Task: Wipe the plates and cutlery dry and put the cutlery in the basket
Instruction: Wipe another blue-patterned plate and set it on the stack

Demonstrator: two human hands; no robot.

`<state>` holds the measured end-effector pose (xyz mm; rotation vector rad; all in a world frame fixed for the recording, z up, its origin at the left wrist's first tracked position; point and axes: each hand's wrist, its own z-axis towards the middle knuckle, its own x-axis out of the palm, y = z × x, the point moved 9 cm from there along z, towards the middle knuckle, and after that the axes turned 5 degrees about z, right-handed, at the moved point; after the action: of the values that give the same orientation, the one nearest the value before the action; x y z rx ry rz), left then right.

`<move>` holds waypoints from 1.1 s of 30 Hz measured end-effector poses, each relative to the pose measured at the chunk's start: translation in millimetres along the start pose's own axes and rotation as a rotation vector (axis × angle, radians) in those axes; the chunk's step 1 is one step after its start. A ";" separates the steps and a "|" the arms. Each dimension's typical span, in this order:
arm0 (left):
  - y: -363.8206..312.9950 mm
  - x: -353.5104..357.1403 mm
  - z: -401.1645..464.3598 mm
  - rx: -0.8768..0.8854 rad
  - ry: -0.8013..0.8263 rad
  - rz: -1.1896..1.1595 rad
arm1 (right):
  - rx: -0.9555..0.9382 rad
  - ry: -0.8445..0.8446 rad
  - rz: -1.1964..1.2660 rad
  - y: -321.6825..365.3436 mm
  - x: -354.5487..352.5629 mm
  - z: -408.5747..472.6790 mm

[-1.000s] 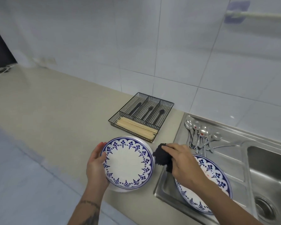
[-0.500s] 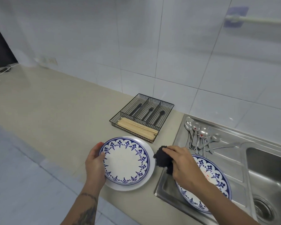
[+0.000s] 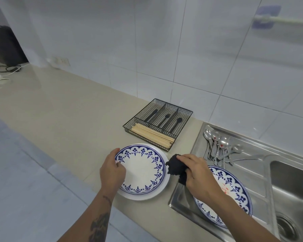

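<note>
**Plate stacked on the bench, cloth bunched in the right hand**

The left hand (image 3: 112, 170) is gripping the nine o'clock rim of a blue-patterned plate (image 3: 142, 170), thumb lying over the patterned border and fingers curling beneath the edge. That plate is sitting on top of a plain white plate (image 3: 162, 188), whose rim is showing around its three to six o'clock side; both are resting on the beige bench (image 3: 68, 119).

The right hand (image 3: 198, 173) is clutching a bunched black cloth (image 3: 175, 167), fingers curled round it. The cloth is hanging just beside the three o'clock edge of the stacked plates, over the near corner of the steel drainboard (image 3: 252, 165).

A second blue-patterned plate (image 3: 234, 187) is lying on the drainboard beneath the right wrist, with reddish smears showing on its white centre. At one o'clock from it, a cluster of metal spoons (image 3: 219, 147) is lying in a loose pile on the drainboard, some with small red marks on their bowls.

The black wire basket (image 3: 157, 124) is standing on the bench at twelve o'clock from the stacked plates, near the tiled wall. Its long front compartment is holding wooden chopsticks (image 3: 152, 137), and its three rear compartments are each holding a piece of black cutlery (image 3: 176, 124). The sink basin (image 3: 294, 189) is lying at three o'clock from the drainboard.
</note>
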<state>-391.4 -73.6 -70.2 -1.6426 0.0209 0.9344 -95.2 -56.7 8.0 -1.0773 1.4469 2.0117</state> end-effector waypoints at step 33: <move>-108.3 211.5 -150.3 0.249 0.505 -0.036 | 0.313 -0.128 -0.232 -156.8 -93.3 -157.3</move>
<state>-112.4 -68.1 -104.4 -1.5981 0.4344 0.4488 127.5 -138.3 -34.2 -0.9174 1.4382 1.6001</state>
